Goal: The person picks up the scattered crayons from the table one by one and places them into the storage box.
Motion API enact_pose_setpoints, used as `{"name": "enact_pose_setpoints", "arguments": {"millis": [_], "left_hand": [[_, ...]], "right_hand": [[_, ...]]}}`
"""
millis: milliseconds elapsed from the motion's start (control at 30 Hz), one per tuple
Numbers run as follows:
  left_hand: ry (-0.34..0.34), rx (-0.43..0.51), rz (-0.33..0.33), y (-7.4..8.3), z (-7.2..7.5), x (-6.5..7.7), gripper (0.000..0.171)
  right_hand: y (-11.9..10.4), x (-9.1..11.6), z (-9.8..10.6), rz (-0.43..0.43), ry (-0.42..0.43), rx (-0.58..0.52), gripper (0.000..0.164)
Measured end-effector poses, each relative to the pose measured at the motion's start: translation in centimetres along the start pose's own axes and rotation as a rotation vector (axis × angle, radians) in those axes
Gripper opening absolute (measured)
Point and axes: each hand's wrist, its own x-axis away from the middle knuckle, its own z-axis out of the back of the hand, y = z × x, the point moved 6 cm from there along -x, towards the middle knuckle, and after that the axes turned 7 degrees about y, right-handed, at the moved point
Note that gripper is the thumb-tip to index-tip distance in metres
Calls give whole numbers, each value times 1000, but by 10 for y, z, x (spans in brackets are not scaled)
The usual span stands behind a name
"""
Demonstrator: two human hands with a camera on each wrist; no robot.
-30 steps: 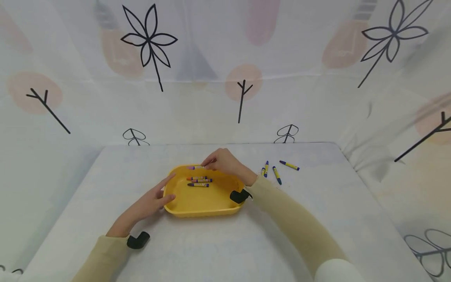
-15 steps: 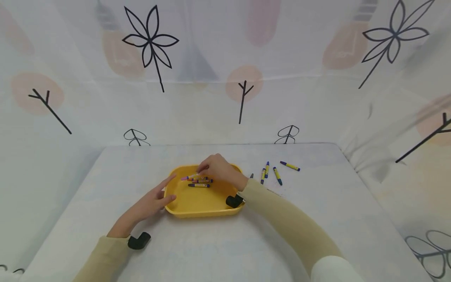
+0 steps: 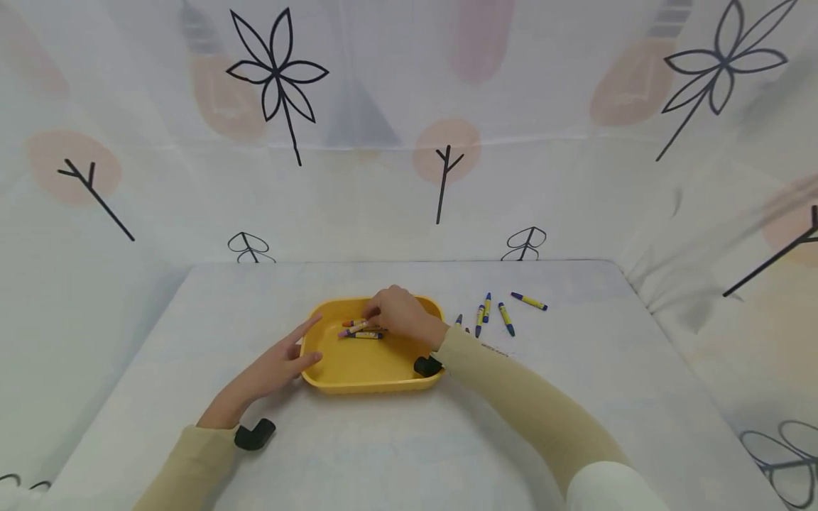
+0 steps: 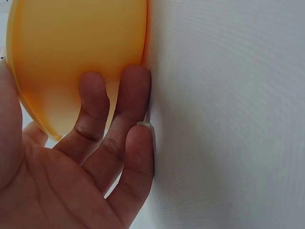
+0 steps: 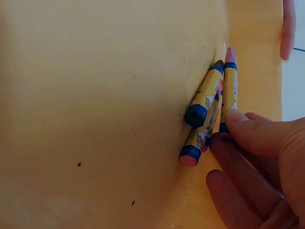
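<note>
A shallow yellow tray [image 3: 377,387] lies on the table. My left hand [image 3: 275,365] holds its left side, thumb over the rim; in the left wrist view, its fingers [image 4: 136,90] touch the outer wall. My right hand [image 3: 402,316] is inside the tray, pinching a pink-tipped crayon [image 5: 230,86] near its rear end between thumb and fingers. That crayon lies against others: a dark crayon [image 5: 205,98] and a red-ended crayon [image 5: 190,155]. An orange-tipped crayon [image 3: 349,323] shows behind them in the head view. The right hand partly hides the group.
To the right of the tray lie several crayons [image 3: 506,319] with yellow wrappers, some partly behind the right sleeve. One dark-tipped crayon [image 3: 529,301] lies farthest right. A patterned cloth [image 3: 383,199] hangs behind the white table [image 3: 358,454].
My right hand has moved from above the tray's back rim down and toward the crayons, bringing the pink crayon onto the group. The left hand stays on the tray.
</note>
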Motion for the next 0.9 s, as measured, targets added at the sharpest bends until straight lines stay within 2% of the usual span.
{"name": "enact_pose_setpoints", "arguments": {"millis": [400, 567, 733, 900], "left_hand": [[9, -26, 32, 0, -1, 0, 76], [10, -24, 36, 1, -2, 1, 75], [8, -26, 27, 1, -2, 0, 76], [11, -36, 29, 1, -2, 0, 76]], "right_hand": [[-1, 3, 7, -39, -33, -56, 19], [3, 3, 15, -53, -37, -116, 22], [12, 9, 38, -82, -13, -230, 24], [28, 28, 71, -101, 65, -324, 24]]}}
